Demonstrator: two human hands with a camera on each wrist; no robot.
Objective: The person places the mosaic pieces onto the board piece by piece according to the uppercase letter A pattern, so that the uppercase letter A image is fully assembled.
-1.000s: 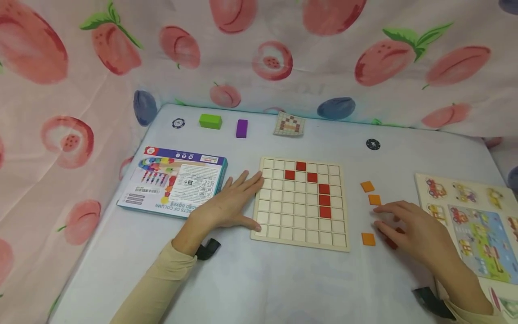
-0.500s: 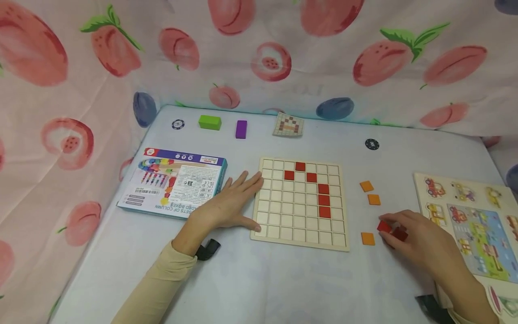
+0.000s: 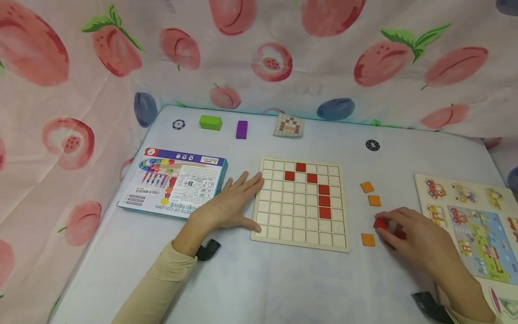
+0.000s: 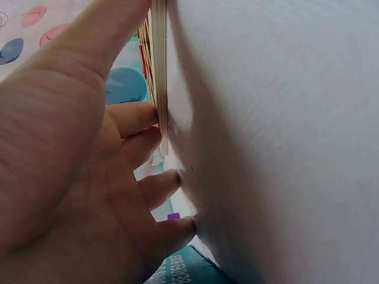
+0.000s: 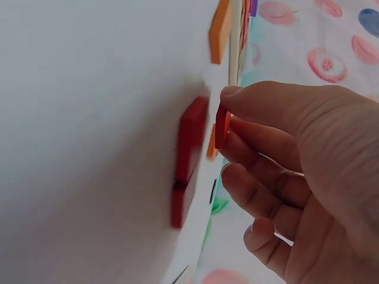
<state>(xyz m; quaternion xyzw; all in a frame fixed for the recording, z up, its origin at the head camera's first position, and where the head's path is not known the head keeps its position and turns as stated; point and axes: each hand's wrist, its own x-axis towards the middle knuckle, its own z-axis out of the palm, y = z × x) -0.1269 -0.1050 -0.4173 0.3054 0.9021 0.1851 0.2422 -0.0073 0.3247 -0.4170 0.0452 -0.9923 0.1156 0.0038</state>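
Note:
A wooden grid board (image 3: 283,220) lies mid-table, with several red square tiles (image 3: 324,201) set in its cells. Along its left edge rests my left hand (image 3: 228,207), fingers spread; the left wrist view shows the thumb and fingertips at the board's side (image 4: 160,71). To the right of the board, my right hand (image 3: 417,236) pinches a red square tile (image 5: 222,127) between thumb and fingers, raised off the cloth. Two more red tiles (image 5: 190,139) lie beneath, partly hidden by the hand in the head view. Orange tiles (image 3: 374,200) lie between hand and board.
A box (image 3: 171,182) lies left of the board. Toward the back are a green block (image 3: 210,122), a purple block (image 3: 241,129), a pattern card (image 3: 289,125) and two round chips (image 3: 372,145). A picture puzzle board (image 3: 481,245) lies at the right, beneath the right forearm.
My right hand has closed its fingers on a red tile and lifted it, shifting slightly toward the board. The left hand stays at the board's edge.

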